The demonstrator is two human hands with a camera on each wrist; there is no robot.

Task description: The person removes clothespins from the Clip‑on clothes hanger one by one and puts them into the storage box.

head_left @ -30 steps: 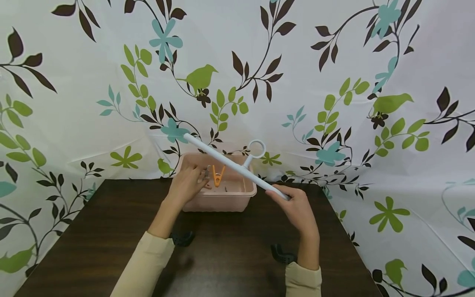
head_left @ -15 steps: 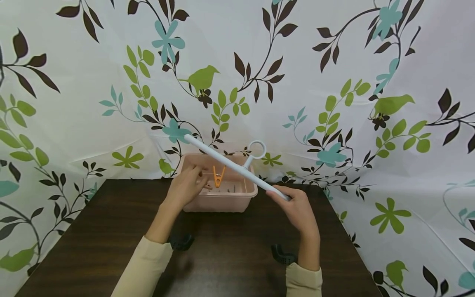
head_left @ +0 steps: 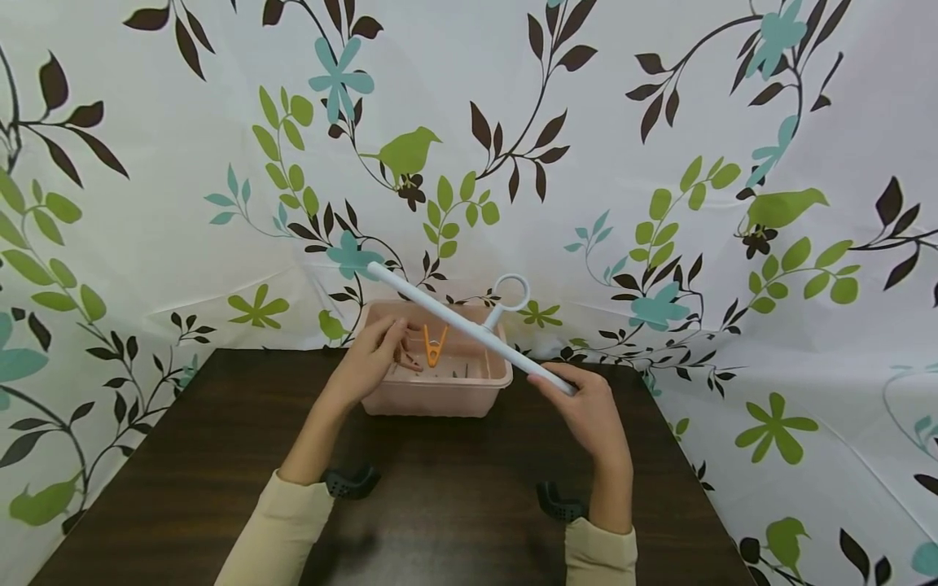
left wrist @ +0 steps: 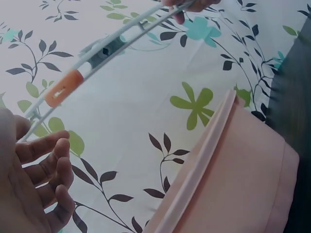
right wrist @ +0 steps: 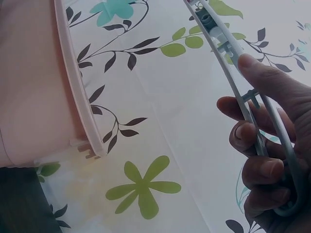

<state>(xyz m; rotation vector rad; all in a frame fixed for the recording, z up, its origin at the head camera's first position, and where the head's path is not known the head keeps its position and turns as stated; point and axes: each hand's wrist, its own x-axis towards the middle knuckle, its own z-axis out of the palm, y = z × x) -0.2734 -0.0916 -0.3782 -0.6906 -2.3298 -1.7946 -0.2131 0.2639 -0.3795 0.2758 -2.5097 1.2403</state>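
Note:
A pale blue plastic hanger [head_left: 447, 316] with a ring on top slants across the head view over a pink basket [head_left: 428, 400]. My right hand [head_left: 589, 403] grips its lower right end, fingers curled round the frame in the right wrist view. From the hanger hangs an orange clip [head_left: 434, 347], seen side-on in the left wrist view. My left hand [head_left: 370, 358] is below the hanger's left half, over the basket's left side. Its fingers [left wrist: 51, 165] are loosely bent with nothing visible between them. Whether the thumb touches the hanger's end is unclear.
The basket stands at the back of a dark wooden table [head_left: 454, 488], near a patterned cloth wall [head_left: 586, 122]. Small dark items show inside the basket, too small to make out. Black wrist mounts [head_left: 560, 502] sit by both wrists.
My left hand has drawn slightly left, and the small greyish thing beside its fingertips a second ago no longer shows. My right hand and the hanger stay almost in place.

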